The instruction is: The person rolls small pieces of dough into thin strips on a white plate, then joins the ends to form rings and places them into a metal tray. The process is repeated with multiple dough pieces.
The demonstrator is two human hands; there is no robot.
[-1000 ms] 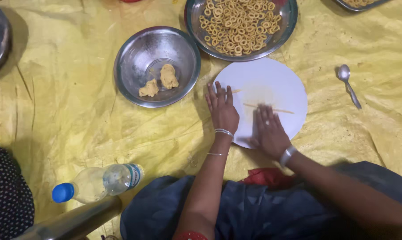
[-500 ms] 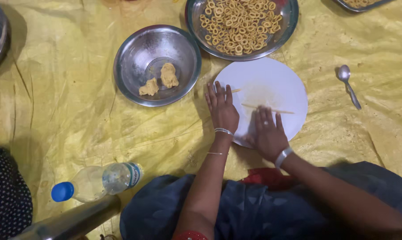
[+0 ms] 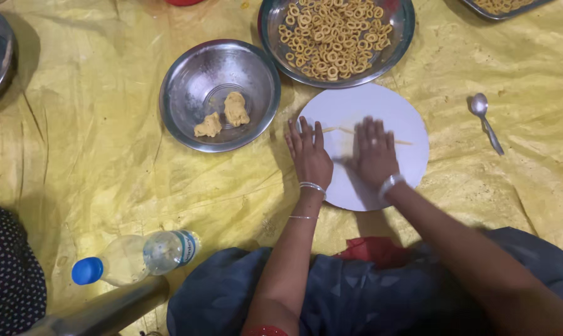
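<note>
so both hands are lying flat and open on the round white board (image 3: 412, 118), palms down, grasping nothing: the left hand (image 3: 309, 155) is resting at the board's left edge, and the right hand (image 3: 373, 154) is pressing on a thin dough strand (image 3: 337, 130) that is stretching out to either side of it, its outline blurred. the strand is already looking long and slim, so the rolling seems well along, though no ring is formed from it yet. far from the hands, the wide steel plate (image 3: 398, 37) is holding a big heap of finished dough rings (image 3: 331, 34), which suggests most of the batch is shaped. to the left, the steel bowl (image 3: 188, 81) is holding only two small dough lumps (image 3: 224, 115), so little seems left to roll. a spoon (image 3: 485, 119) is lying on the yellow sheet (image 3: 95, 155) to the right, and a plastic bottle (image 3: 135, 255) is lying near left
</note>
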